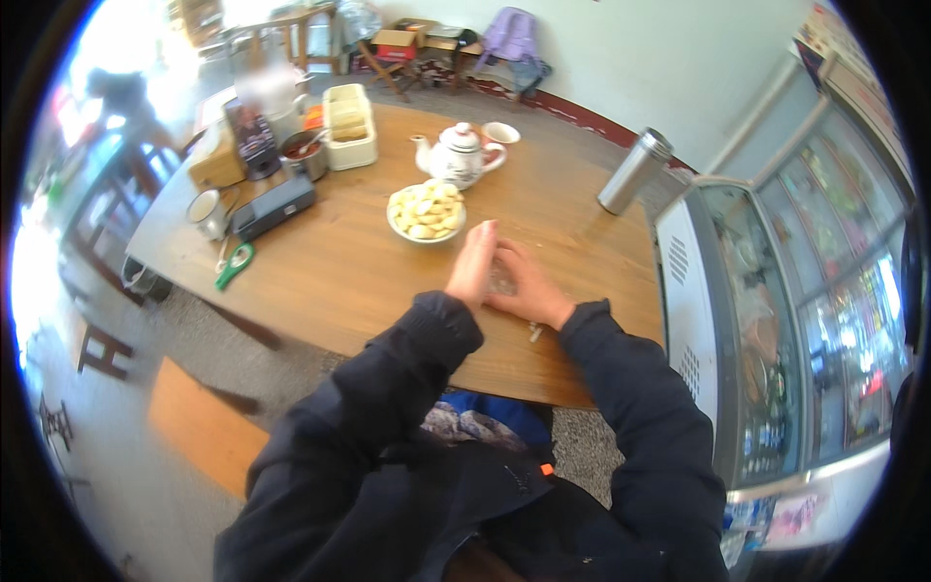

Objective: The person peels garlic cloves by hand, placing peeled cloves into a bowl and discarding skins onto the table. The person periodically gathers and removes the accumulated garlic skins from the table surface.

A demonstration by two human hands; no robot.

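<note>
My left hand (473,265) and my right hand (527,280) meet over the wooden table (349,276), their fingertips close together. Between the palms shows a small greyish-brown heap (500,280), possibly dry garlic skins; the hands partly hide it. I cannot tell if it is gripped or only cupped around. Just beyond my left hand stands a white bowl (425,238) heaped with peeled cloves (425,211) that look like garlic. Pale scraps (536,332) lie on the wood beside my right wrist.
Behind the bowl are a white teapot (458,156) and a cup (501,133). A steel flask (634,171) stands at the right. Leftward are a divided caddy (350,127), a dark case (273,206), a mug (207,214) and a green-handled peeler (235,266). A glass-fronted refrigerator (691,305) adjoins the table's right edge.
</note>
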